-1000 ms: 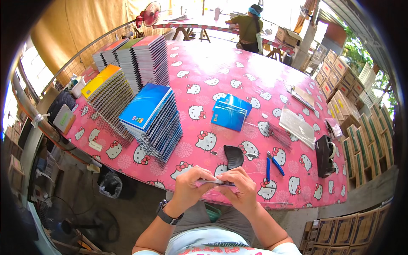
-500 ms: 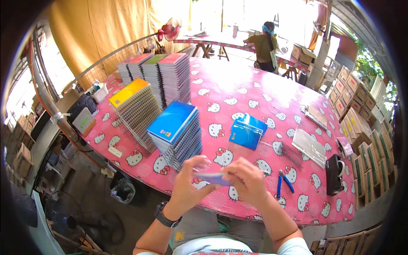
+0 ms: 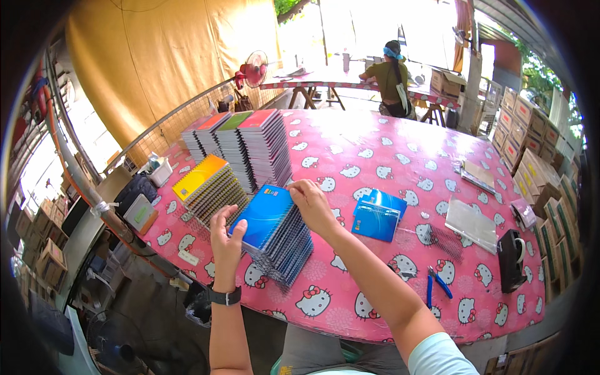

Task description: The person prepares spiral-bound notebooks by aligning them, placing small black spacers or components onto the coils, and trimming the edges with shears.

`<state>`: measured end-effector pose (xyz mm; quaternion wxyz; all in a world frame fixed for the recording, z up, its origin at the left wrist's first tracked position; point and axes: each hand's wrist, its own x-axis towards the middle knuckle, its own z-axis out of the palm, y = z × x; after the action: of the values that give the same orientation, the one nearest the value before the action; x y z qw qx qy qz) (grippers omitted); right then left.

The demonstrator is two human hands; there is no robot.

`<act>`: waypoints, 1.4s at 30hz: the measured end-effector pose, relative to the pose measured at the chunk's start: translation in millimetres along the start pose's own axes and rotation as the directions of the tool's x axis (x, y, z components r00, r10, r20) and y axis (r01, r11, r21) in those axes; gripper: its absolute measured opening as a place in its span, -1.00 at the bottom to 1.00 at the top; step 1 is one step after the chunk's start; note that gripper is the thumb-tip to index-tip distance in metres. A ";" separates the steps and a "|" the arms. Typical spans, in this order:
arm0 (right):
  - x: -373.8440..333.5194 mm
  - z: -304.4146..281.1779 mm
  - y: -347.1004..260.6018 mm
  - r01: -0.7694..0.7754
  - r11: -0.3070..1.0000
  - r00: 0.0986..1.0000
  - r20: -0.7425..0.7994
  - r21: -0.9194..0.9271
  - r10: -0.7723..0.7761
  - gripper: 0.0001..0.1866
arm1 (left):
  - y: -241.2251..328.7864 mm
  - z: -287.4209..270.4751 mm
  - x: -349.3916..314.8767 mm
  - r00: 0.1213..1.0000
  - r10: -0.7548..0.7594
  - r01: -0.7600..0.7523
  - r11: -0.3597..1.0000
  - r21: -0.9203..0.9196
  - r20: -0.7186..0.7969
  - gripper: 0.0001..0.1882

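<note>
A blue spiral notebook lies on top of a tall stack of blue spiral notebooks at the table's near left. My right hand reaches across to its far right corner, thumb and fingers pinched there at the spiral edge. Beside the cover's left edge is my left hand, fingers and thumb apart, with the thumb at the cover. Right of the stack, two blue notebook covers overlap on the table. Blue-handled cutting pliers and a loose bundle of wire spirals lie farther right.
On the pink patterned table stand yellow notebooks and tall red and green stacks. Clear plastic sheets and a black tape dispenser are at the right. A person sits at the far table.
Both hands have moved forward and left from the near table edge to the blue stack. The blue notebook they held now appears to lie on top. The view has tilted up slightly.
</note>
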<state>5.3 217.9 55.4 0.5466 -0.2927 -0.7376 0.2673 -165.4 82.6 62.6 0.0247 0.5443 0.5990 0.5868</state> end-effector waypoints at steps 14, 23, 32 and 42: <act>-119.3 -164.8 173.0 -0.714 0.592 0.693 -0.499 -0.375 0.520 -0.65 | 75.5 10.1 -64.6 0.868 0.360 -0.412 0.907 -0.091 -0.341 -0.67; -147.3 -178.2 59.4 -0.367 0.928 0.910 -0.234 -0.065 0.344 -0.85 | 111.5 88.8 -123.0 0.850 0.422 -0.480 0.866 0.136 0.315 -0.53; -187.3 -245.5 37.7 -0.272 0.941 0.955 0.062 -0.203 0.289 -0.88 | 74.4 112.8 -160.8 0.720 0.398 -0.435 0.897 -0.078 0.569 -0.58; -190.9 -315.6 152.0 -0.149 0.197 0.918 -0.062 -0.969 0.391 -0.80 | 61.0 112.8 -196.2 0.636 0.372 -0.457 0.887 -0.057 0.677 -0.55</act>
<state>374.6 207.4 -95.3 0.1210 -0.6607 -0.7313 -0.1187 27.6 8.1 -47.4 0.0704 0.8412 0.4417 0.3037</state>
